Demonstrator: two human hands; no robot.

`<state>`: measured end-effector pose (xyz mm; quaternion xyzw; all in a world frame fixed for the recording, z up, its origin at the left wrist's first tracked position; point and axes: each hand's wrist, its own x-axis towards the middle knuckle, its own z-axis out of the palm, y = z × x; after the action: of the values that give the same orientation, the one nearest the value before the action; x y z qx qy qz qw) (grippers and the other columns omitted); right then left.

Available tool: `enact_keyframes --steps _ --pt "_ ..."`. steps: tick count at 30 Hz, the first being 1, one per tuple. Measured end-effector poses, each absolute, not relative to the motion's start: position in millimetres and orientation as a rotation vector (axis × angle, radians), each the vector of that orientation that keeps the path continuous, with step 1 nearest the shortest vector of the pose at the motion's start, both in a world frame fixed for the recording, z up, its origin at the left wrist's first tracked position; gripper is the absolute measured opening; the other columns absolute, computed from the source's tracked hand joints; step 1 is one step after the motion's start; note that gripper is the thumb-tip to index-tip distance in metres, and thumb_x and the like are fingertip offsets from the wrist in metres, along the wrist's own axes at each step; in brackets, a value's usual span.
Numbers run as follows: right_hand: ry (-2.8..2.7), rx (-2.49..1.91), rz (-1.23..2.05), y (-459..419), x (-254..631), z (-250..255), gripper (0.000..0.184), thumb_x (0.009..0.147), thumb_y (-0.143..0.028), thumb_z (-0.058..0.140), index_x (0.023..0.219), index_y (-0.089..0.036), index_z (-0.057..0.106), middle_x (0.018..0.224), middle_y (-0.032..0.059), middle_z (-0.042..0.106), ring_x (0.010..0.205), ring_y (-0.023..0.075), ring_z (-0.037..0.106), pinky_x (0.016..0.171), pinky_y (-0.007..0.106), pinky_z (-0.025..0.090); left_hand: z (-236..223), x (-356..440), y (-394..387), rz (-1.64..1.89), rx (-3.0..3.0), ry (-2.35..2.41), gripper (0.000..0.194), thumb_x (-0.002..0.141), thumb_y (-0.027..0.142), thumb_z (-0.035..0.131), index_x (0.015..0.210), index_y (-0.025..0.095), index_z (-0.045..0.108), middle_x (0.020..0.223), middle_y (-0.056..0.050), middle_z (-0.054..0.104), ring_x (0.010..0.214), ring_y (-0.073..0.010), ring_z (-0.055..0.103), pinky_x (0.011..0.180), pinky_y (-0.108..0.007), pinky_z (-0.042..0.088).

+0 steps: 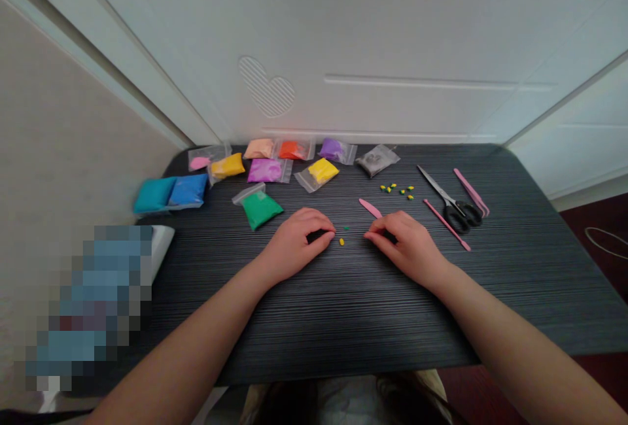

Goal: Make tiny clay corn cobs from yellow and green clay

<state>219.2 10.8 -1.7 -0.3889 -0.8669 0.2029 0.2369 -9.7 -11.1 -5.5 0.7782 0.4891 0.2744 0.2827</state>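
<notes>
Mid-frame on the desk [338,327], a yellow bit [342,242] and a barely discernible green sliver [346,228] lie between left hand [292,245] and right hand [412,246], fingers narrowly pinched, contents impossible to tell, the right hiding a pink blade's [369,208] end.

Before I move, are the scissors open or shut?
Shut: the scissors lie with blades together, tapering to one tip.

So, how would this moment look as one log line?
left hand: beside yellow bit | right hand: by pink knife | between hands: green bit | farther right: scissors
</notes>
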Motion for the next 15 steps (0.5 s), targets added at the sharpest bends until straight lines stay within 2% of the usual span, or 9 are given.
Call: enact_keyframes --steps 4,11,15 --pt "-2.376 -1.047 0.554 10.2 219.5 -0.9 0.012 0.084 -0.027 0.047 0.085 -0.021 0.058 0.084 0.0023 0.064 0.081 0.0152 0.056 0.078 0.031 0.042 -5.5 -10.1 -11.5 0.724 2.09 1.306 0.018 0.081 0.028 0.049 0.088 0.021 0.064 0.091 -0.004 0.064 0.093 -0.0174 0.053 0.088 -0.034 0.04" --pt "-2.356 -1.052 0.537 10.0 219.1 -0.2 0.014 0.08 -0.033 0.054 0.075 -0.02 0.057 0.073 0.0014 0.062 0.072 0.0149 0.056 0.071 0.03 0.042 -6.4 -9.9 -11.4 0.7 2.105 1.3 0.019 0.082 0.028 0.048 0.088 0.019 0.063 0.091 -0.004 0.063 0.094 -0.0167 0.052 0.088 -0.032 0.039" --pt "-2.334 -1.054 0.521 10.5 218.8 -0.7 0.01 0.081 -0.029 0.054 0.078 -0.02 0.057 0.077 0.0015 0.063 0.076 0.0145 0.057 0.073 0.029 0.042 -5.9 -10.2 -11.3 0.691 2.112 1.3 0.019 0.082 0.028 0.048 0.089 0.019 0.063 0.092 -0.004 0.063 0.094 -0.0166 0.052 0.089 -0.032 0.039"
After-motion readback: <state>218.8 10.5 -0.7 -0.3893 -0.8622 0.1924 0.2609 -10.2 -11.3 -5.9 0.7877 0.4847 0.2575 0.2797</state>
